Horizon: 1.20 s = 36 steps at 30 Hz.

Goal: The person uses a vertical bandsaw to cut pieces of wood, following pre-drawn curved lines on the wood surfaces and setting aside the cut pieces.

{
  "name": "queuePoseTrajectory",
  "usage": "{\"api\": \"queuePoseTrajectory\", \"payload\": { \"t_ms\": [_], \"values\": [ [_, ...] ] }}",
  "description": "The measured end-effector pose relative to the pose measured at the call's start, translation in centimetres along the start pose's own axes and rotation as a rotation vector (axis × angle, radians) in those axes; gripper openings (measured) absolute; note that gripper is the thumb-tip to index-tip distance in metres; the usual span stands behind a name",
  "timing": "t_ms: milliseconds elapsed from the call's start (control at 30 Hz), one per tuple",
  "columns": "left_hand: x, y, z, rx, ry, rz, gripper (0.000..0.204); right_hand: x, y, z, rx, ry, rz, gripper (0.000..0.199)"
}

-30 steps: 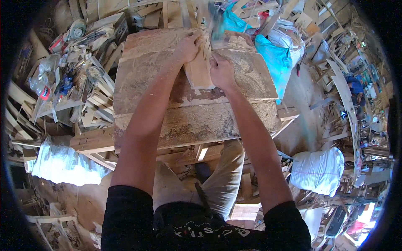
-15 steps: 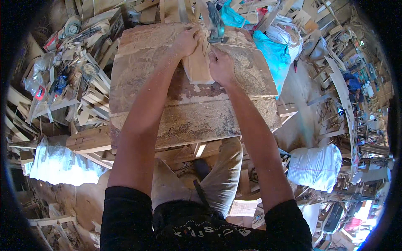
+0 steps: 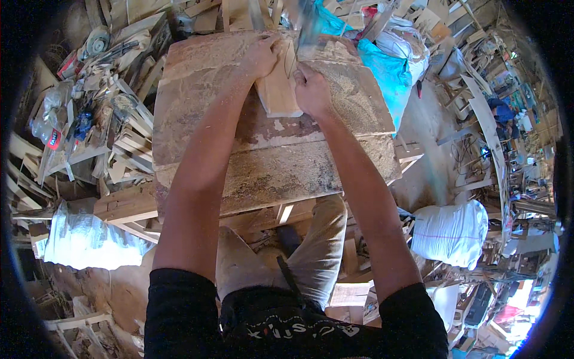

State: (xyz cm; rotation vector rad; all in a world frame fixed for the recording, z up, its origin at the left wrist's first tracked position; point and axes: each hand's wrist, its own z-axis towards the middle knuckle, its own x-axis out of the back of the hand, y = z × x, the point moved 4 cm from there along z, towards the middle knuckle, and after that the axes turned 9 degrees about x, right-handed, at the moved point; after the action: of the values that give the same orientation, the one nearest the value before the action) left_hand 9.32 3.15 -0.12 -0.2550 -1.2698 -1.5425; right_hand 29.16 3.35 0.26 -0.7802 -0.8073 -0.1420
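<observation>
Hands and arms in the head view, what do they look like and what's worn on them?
Both are bare: the left hand and right hand have no gloves, rings or watch that show. The forearms are uncovered; short black sleeves of a T-shirt end above the elbows.

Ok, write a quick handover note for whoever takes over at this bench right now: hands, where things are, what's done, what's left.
Left hand: pressing down on the small wood block, holding it on the workbench.
Right hand: gripping a tool handle, blurred, above the block's far end.
Done: the block shows a pencil-like line near the far end; cut depth cannot be told.
Left: judging by this, shaping the far end.
</observation>
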Motion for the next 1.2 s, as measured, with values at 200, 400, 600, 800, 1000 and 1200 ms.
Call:
{"api": "queuePoseTrajectory", "payload": {
  "t_ms": [200,400,600,800,1000,1200],
  "values": [
    [-0.4,0.0,0.4,-0.077,-0.01,0.044,0.042,-0.1,0.3,0.3,0.102,0.07,-0.062,0.039],
    [-0.5,-0.4,0.8,-0.057,0.031,0.001,0.042,-0.3,0.2,0.5,0.104,0.071,-0.048,0.041],
    [-0.3,-0.1,0.8,-0.074,-0.012,0.074,0.044,-0.4,0.6,0.5,0.075,0.043,-0.075,0.041],
    [1.5,1.0,-0.5,-0.035,-0.011,0.031,0.05,-0.4,0.2,0.3,0.065,0.002,-0.142,0.045],
    [2.8,1.7,-5.6,0.172,0.207,0.252,0.048,-0.5,0.1,0.5,0.132,0.108,-0.191,0.048],
    [1.8,4.6,-11.3,0.135,0.159,0.016,0.054,-0.5,1.4,0.2,0.068,-0.039,0.022,0.046]
  ]
}}
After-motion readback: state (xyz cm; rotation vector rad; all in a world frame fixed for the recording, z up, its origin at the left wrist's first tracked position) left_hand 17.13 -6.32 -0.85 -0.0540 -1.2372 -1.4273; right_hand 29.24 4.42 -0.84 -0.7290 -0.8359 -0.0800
